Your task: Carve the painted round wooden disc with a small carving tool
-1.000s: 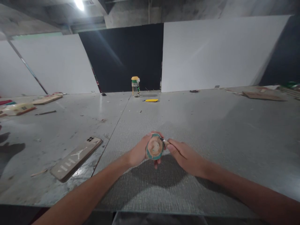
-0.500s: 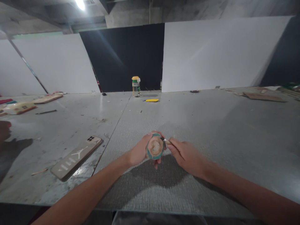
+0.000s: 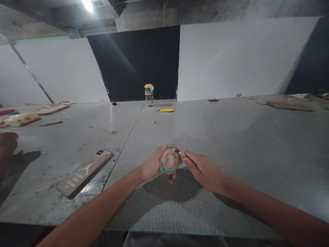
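My left hand (image 3: 152, 164) is closed around a small round piece (image 3: 170, 160), with the thumb at its upper edge and the fingertips showing below and behind. A teal band rings its face, and the middle is bare tan, like wood. Between the thumb and fingers of my right hand (image 3: 199, 166) is a slim paintbrush (image 3: 180, 153) with a silver ferrule and a dark tip. That tip lies against the upper right of the teal band. Most of the handle is hidden in the hand.
A phone in a beige case (image 3: 84, 174) lies left of my forearm, near a wood sliver (image 3: 44, 188). Farther back are a yellow cutter knife (image 3: 166, 110) and a drinking bottle (image 3: 149, 95). Another person's hand (image 3: 7, 145) is at the left edge. Flat brown sheets (image 3: 290, 105) lie far right.
The brush tip has shifted left, farther over the upper face of the round piece. At the left edge, the other person's hand has come slightly farther into view.
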Tool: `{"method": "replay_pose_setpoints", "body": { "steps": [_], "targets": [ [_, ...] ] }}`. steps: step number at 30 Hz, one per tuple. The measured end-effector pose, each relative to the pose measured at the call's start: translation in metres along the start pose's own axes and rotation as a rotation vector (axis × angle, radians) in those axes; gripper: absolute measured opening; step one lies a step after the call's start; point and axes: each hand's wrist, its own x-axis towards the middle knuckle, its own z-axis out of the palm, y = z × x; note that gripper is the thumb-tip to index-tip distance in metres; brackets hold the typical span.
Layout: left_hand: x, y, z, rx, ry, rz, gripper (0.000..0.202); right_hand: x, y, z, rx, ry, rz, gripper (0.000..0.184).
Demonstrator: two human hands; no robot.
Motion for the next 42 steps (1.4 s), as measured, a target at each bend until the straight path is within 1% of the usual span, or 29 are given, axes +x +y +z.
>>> {"method": "replay_pose_setpoints", "body": {
  "steps": [2, 4, 6, 8, 10, 12, 14, 17, 20, 23, 26, 30, 34, 38, 42],
  "targets": [
    [-0.001, 0.000, -0.002, 0.005, -0.007, -0.022, 0.050, 0.000, 0.001, 0.000, -0.006, 0.000, 0.013, 0.027],
    [-0.001, 0.000, -0.003, 0.017, 0.000, -0.052, 0.051, 0.000, 0.001, -0.001, 0.097, -0.037, 0.021, 0.030],
    [0.001, -0.002, -0.005, 0.012, 0.016, -0.085, 0.051, -0.001, 0.000, -0.001, 0.305, -0.114, 0.059, 0.035],
    [0.003, -0.002, -0.007, -0.035, 0.032, -0.110, 0.053, -0.001, 0.000, -0.001, 0.546, -0.194, 0.143, 0.038],
    [0.006, -0.002, -0.009, -0.107, 0.057, -0.105, 0.055, 0.000, 0.001, -0.001, 0.728, -0.224, 0.234, 0.038],
    [0.008, 0.001, -0.012, -0.148, 0.092, -0.081, 0.056, 0.000, 0.002, -0.001, 0.802, -0.211, 0.271, 0.037],
    [0.008, 0.003, -0.014, -0.133, 0.129, -0.060, 0.055, 0.000, 0.002, -0.001, 0.746, -0.163, 0.256, 0.036],
    [0.006, 0.004, -0.016, -0.076, 0.159, -0.067, 0.055, 0.000, -0.001, -0.001, 0.480, -0.084, 0.168, 0.030],
    [0.007, 0.000, -0.015, -0.020, 0.156, -0.061, 0.056, 0.000, -0.005, -0.001, 0.258, -0.062, 0.100, 0.026],
    [0.009, -0.004, -0.013, 0.041, 0.159, -0.024, 0.054, 0.002, -0.004, 0.001, 0.146, -0.028, 0.103, 0.026],
    [0.010, -0.003, -0.012, 0.066, 0.197, 0.030, 0.052, 0.002, -0.002, 0.003, 0.049, -0.004, 0.090, 0.023],
    [0.008, 0.003, -0.014, 0.078, 0.262, 0.126, 0.048, 0.002, -0.001, 0.007, 0.000, -0.017, 0.061, 0.019],
    [0.009, 0.005, -0.014, 0.065, 0.289, 0.164, 0.046, 0.002, -0.002, 0.008, 0.021, -0.029, 0.048, 0.021],
    [0.010, 0.004, -0.013, -0.013, 0.232, 0.170, 0.045, 0.001, -0.003, 0.007, 0.051, -0.050, 0.027, 0.023],
    [0.008, 0.007, -0.012, -0.139, 0.168, 0.156, 0.043, 0.001, -0.004, 0.007, 0.086, -0.036, 0.046, 0.023]
  ]
}}
